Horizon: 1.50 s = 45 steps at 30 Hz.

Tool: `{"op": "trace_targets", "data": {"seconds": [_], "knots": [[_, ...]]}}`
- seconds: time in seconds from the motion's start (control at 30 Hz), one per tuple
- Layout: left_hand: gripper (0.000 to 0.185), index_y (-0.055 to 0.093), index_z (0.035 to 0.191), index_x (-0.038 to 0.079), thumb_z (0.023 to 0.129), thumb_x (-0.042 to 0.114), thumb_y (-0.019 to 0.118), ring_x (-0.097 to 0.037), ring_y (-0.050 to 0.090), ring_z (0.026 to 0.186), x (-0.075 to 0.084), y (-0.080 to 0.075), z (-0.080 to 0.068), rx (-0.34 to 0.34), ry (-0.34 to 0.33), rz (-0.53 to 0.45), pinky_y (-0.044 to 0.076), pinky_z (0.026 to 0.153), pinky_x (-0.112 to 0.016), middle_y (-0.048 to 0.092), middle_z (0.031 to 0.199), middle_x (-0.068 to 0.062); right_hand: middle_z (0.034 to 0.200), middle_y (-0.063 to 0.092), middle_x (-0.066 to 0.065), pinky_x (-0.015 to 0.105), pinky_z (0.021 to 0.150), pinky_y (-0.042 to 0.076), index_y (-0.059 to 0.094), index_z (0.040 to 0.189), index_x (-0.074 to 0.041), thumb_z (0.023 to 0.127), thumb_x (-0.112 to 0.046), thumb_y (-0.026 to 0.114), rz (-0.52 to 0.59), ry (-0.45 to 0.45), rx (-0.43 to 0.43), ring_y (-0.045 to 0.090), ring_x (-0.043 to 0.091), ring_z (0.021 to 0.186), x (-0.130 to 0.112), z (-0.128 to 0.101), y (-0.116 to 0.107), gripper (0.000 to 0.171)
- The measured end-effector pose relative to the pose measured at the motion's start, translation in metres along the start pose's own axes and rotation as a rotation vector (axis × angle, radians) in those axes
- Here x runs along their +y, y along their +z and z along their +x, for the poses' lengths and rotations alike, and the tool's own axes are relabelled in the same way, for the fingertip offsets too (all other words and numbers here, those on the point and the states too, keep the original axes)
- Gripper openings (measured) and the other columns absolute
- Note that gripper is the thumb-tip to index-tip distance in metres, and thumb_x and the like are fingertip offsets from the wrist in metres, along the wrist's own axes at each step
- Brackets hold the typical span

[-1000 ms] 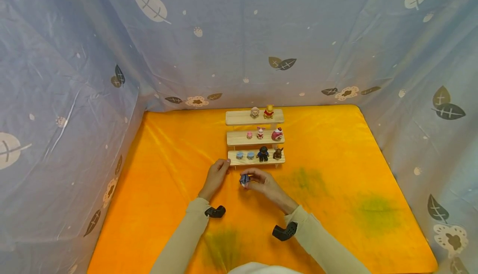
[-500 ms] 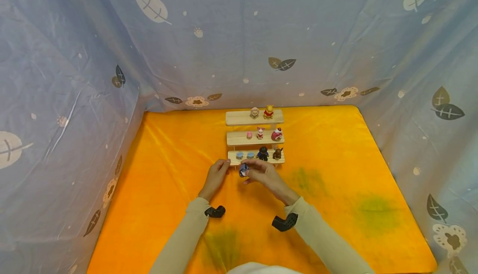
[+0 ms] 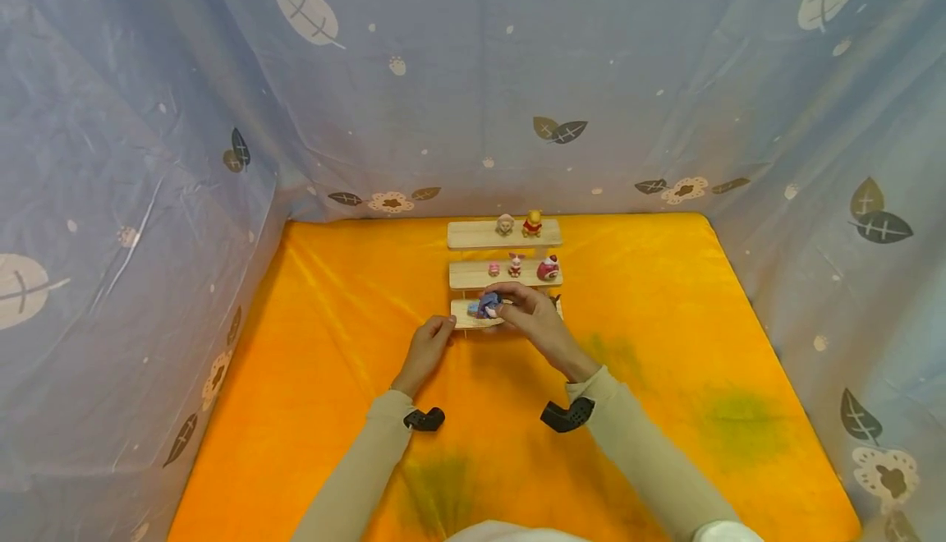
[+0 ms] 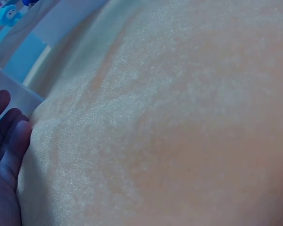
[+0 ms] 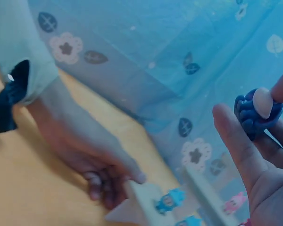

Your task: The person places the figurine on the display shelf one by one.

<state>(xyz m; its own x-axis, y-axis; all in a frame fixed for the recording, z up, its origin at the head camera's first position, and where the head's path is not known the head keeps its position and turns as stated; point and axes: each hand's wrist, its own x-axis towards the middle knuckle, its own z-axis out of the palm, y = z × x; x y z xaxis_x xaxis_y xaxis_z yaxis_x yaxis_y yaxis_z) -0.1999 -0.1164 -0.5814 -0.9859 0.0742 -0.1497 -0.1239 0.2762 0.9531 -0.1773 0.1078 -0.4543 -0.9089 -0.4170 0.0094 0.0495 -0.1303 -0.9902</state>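
My right hand (image 3: 543, 330) pinches a small blue toy figurine (image 3: 489, 305) with a pale patch, held over the lowest tier of a wooden stepped display stand (image 3: 462, 320). In the right wrist view the figurine (image 5: 247, 113) sits between thumb and fingers. My left hand (image 3: 429, 351) grips the left end of the lowest tier, its thumb at the edge. A light-blue figurine (image 5: 169, 200) stands on that tier. In the head view my right hand and the held figurine hide most of what stands there.
The middle tier bears a small pink figurine (image 3: 493, 268), a piglet figurine (image 3: 515, 264) and a red-and-white figurine (image 3: 548, 268). On the top tier stand a pale figurine (image 3: 505, 224) and a yellow bear figurine (image 3: 532, 223). Patterned blue curtains (image 3: 436, 74) surround the orange cloth (image 3: 355, 279).
My right hand has carried the blue figurine forward from in front of the stand to over its lowest tier, covering figurines there. My left hand has stayed at the stand's edge.
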Motion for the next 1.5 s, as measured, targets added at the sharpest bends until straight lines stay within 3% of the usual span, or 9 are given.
{"op": "trace_targets", "data": {"seconds": [0.07, 0.27, 0.5, 0.73, 0.93, 1.17, 1.3, 1.5], "knots": [[0.04, 0.068, 0.103, 0.008, 0.105, 0.045, 0.053, -0.018, 0.056, 0.079, 0.0, 0.0, 0.0, -0.002, -0.001, -0.002, 0.045, 0.079, -0.031, 0.063, 0.089, -0.009, 0.14, 0.05, 0.029, 0.058, 0.098, 0.051, 0.048, 0.142, 0.004, 0.104, -0.013, 0.053, -0.016, -0.032, 0.0, 0.067, 0.028, 0.111, -0.006, 0.003, -0.003, 0.042], [0.039, 0.07, 0.109, 0.008, 0.104, 0.044, 0.054, -0.016, 0.058, 0.081, -0.001, -0.001, -0.001, -0.006, -0.015, -0.013, 0.047, 0.08, -0.03, 0.066, 0.094, -0.009, 0.138, 0.051, 0.023, 0.046, 0.094, 0.057, 0.05, 0.141, 0.001, 0.105, -0.014, 0.054, -0.039, -0.133, -0.01, 0.068, 0.03, 0.105, -0.021, 0.011, -0.009, 0.039], [0.04, 0.069, 0.106, 0.009, 0.104, 0.046, 0.055, -0.016, 0.057, 0.079, -0.004, -0.001, 0.001, -0.001, 0.011, -0.005, 0.046, 0.081, -0.031, 0.065, 0.09, -0.011, 0.133, 0.052, 0.02, 0.051, 0.094, 0.056, 0.05, 0.141, -0.003, 0.106, -0.015, 0.05, -0.043, -0.115, 0.045, 0.067, 0.021, 0.101, -0.034, 0.017, -0.013, 0.037], [0.039, 0.068, 0.105, 0.009, 0.105, 0.045, 0.053, -0.016, 0.057, 0.078, -0.003, -0.001, -0.001, 0.002, 0.013, 0.011, 0.045, 0.081, -0.031, 0.065, 0.088, -0.01, 0.136, 0.048, 0.014, 0.032, 0.09, 0.057, 0.048, 0.143, -0.008, 0.107, -0.028, 0.05, 0.03, -0.1, 0.076, 0.064, 0.022, 0.103, -0.047, 0.021, -0.014, 0.041], [0.038, 0.069, 0.108, 0.009, 0.105, 0.044, 0.054, -0.016, 0.057, 0.079, -0.002, 0.0, -0.002, 0.002, 0.002, 0.013, 0.046, 0.082, -0.032, 0.065, 0.089, -0.009, 0.137, 0.054, 0.016, 0.036, 0.095, 0.056, 0.049, 0.146, -0.008, 0.104, -0.029, 0.059, -0.056, -0.138, 0.075, 0.063, 0.034, 0.114, -0.057, 0.026, -0.018, 0.047], [0.039, 0.068, 0.108, 0.008, 0.105, 0.044, 0.053, -0.015, 0.056, 0.078, -0.002, 0.001, -0.001, 0.006, 0.003, 0.011, 0.046, 0.081, -0.031, 0.065, 0.089, -0.01, 0.136, 0.06, 0.009, 0.036, 0.1, 0.054, 0.054, 0.142, -0.009, 0.103, -0.026, 0.061, -0.081, -0.194, 0.051, 0.066, 0.021, 0.118, -0.077, 0.034, -0.024, 0.043], [0.038, 0.069, 0.111, 0.008, 0.105, 0.043, 0.054, -0.015, 0.057, 0.079, -0.002, 0.002, -0.001, 0.005, -0.004, 0.009, 0.047, 0.082, -0.031, 0.066, 0.09, -0.009, 0.134, 0.062, 0.008, 0.037, 0.101, 0.054, 0.056, 0.14, -0.012, 0.103, -0.026, 0.06, -0.106, -0.217, 0.061, 0.067, 0.024, 0.118, -0.087, 0.037, -0.028, 0.039], [0.04, 0.068, 0.111, 0.007, 0.105, 0.043, 0.053, -0.016, 0.057, 0.079, -0.001, 0.001, -0.002, 0.004, -0.007, 0.01, 0.046, 0.082, -0.032, 0.065, 0.091, -0.01, 0.135, 0.062, 0.002, 0.029, 0.101, 0.051, 0.057, 0.141, -0.009, 0.103, -0.023, 0.061, -0.198, -0.25, 0.094, 0.06, 0.021, 0.12, -0.1, 0.041, -0.032, 0.04]]}}
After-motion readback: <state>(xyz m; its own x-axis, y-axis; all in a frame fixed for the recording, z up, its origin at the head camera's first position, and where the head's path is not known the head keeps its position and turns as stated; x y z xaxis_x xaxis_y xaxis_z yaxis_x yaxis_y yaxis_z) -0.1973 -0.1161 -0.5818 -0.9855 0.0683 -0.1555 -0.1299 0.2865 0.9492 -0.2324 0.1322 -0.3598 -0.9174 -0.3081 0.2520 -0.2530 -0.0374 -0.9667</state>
